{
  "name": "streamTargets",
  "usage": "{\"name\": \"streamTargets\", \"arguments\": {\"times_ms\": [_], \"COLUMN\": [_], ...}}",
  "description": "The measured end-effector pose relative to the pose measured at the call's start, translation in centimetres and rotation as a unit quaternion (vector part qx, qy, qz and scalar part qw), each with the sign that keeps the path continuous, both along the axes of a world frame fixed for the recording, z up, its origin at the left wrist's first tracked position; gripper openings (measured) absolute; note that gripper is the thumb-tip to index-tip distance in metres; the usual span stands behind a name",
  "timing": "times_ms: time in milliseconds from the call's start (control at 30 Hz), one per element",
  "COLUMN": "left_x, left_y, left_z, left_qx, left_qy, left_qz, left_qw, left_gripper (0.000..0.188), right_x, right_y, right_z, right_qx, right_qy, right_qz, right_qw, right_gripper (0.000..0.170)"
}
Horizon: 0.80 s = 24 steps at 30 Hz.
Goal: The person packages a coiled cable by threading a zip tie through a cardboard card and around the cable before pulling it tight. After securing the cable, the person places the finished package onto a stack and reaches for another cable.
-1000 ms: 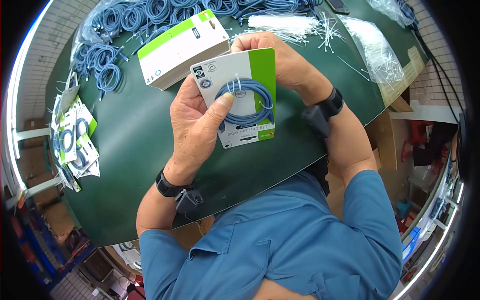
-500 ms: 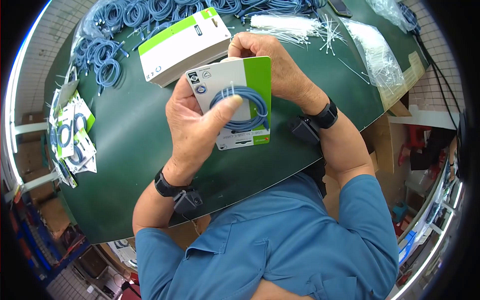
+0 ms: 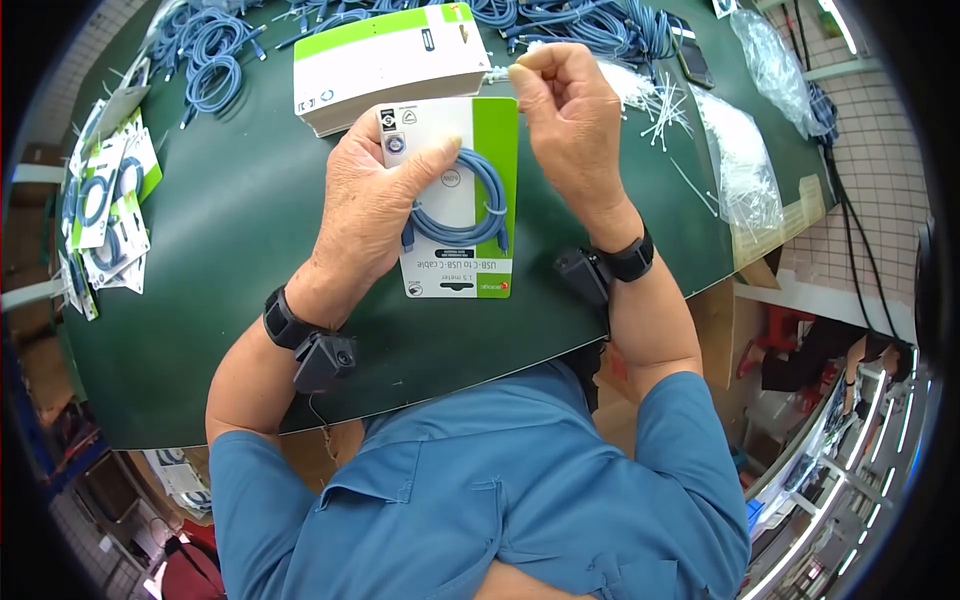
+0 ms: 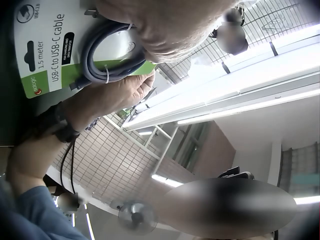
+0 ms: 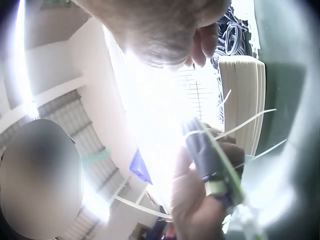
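My left hand (image 3: 368, 200) grips a white and green card (image 3: 437, 275), its thumb pressing a coiled blue cable (image 3: 465, 235) against the front. Beyond the card's upper right edge is my right hand (image 3: 575, 125), apart from it, fingers curled and thumb tip close to the index finger; nothing can be made out between them. In the right wrist view, thin white ties (image 5: 250, 121) stick out behind the card (image 5: 225, 165) held by the left hand (image 5: 195, 205), and my right hand (image 5: 165, 30) is above.
A stack of cards (image 3: 385, 65) lies behind the left hand. Blue cables (image 3: 600, 30) line the far edge. White ties (image 3: 668, 115), a bag of ties (image 3: 738, 165) and a phone (image 3: 692, 55) are at the right. Finished-looking cable cards (image 3: 110, 215) pile up at the left.
My right hand has moved from behind the card's top edge out to the right. The left hand still holds the card, now more upright in view, and the whole head view has shifted.
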State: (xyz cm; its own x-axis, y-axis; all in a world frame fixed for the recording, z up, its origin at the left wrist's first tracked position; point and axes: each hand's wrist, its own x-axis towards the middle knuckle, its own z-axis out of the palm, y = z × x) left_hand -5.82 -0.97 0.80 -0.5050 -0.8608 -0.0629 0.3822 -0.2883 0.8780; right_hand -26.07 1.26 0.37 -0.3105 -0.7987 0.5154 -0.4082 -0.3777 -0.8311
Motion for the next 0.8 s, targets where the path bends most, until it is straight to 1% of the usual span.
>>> {"name": "streamTargets", "arguments": {"times_ms": [33, 67, 133, 167, 267, 300, 400, 433, 467, 500, 533, 567, 600, 667, 700, 800], "left_x": [0.0, 0.0, 0.3, 0.5, 0.7, 0.5, -0.4, -0.2, 0.2, 0.6, 0.7, 0.7, 0.8, 0.7, 0.5, -0.1], "left_y": [-0.3, -0.7, -1.3, -1.5, -2.1, -2.1, -1.6, -1.6, -1.6, -1.6, -1.5, -1.2, -0.7, 0.0, 0.0, 0.3], "left_z": [0.0, 0.0, 0.0, 0.1, 0.5, 0.6, 1.1, 1.3, 1.5, 1.8, 2.2, 2.7, 3.0, 3.6, 3.6, 2.9], "left_qx": [-0.002, -0.007, -0.018, -0.022, -0.028, -0.032, -0.115, -0.123, -0.262, -0.394, -0.515, -0.524, -0.582, -0.680, -0.683, -0.700], "left_qy": [0.005, 0.004, -0.001, 0.000, 0.015, 0.015, 0.007, 0.009, -0.081, -0.166, -0.243, -0.236, -0.269, -0.330, -0.329, -0.336], "left_qz": [0.006, 0.019, 0.044, 0.046, 0.062, 0.059, 0.152, 0.145, 0.184, 0.219, 0.251, 0.247, 0.203, 0.116, 0.115, 0.110], "left_qw": [1.000, 1.000, 0.999, 0.999, 0.998, 0.998, 0.982, 0.982, 0.944, 0.877, 0.783, 0.780, 0.740, 0.644, 0.642, 0.621], "left_gripper": [0.030, 0.031, 0.031, 0.031, 0.039, 0.039, 0.053, 0.053, 0.054, 0.054, 0.055, 0.055, 0.053, 0.048, 0.048, 0.037], "right_x": [-0.1, -0.2, 0.1, 0.6, 2.5, 2.6, 2.5, 2.4, 2.3, 2.1, 1.9, 1.7, 1.5, 1.2, 1.2, 1.3], "right_y": [0.0, 0.2, 0.9, 1.1, 1.7, 1.8, 1.9, 1.8, 1.8, 1.7, 1.6, 1.6, 1.6, 1.7, 1.7, 1.8], "right_z": [0.1, 0.4, 1.1, 1.2, 1.0, 1.1, 1.6, 1.6, 1.6, 1.6, 1.7, 1.9, 2.0, 2.1, 2.1, 2.0], "right_qx": [-0.002, 0.046, 0.142, 0.138, 0.156, 0.153, 0.178, 0.171, 0.167, 0.162, 0.156, 0.147, 0.143, 0.141, 0.138, 0.104], "right_qy": [0.005, -0.033, -0.109, -0.107, -0.014, -0.013, -0.053, -0.053, -0.083, -0.113, -0.143, -0.143, -0.149, -0.161, -0.161, -0.145], "right_qz": [0.006, 0.050, 0.133, 0.136, 0.224, 0.221, 0.227, 0.221, 0.211, 0.201, 0.191, 0.184, 0.182, 0.182, 0.180, 0.192], "right_qw": [1.000, 0.997, 0.975, 0.975, 0.962, 0.963, 0.956, 0.959, 0.960, 0.960, 0.958, 0.961, 0.961, 0.960, 0.961, 0.965], "right_gripper": [0.016, 0.018, 0.027, 0.027, 0.039, 0.039, 0.043, 0.043, 0.043, 0.044, 0.044, 0.044, 0.044, 0.044, 0.044, 0.045]}}
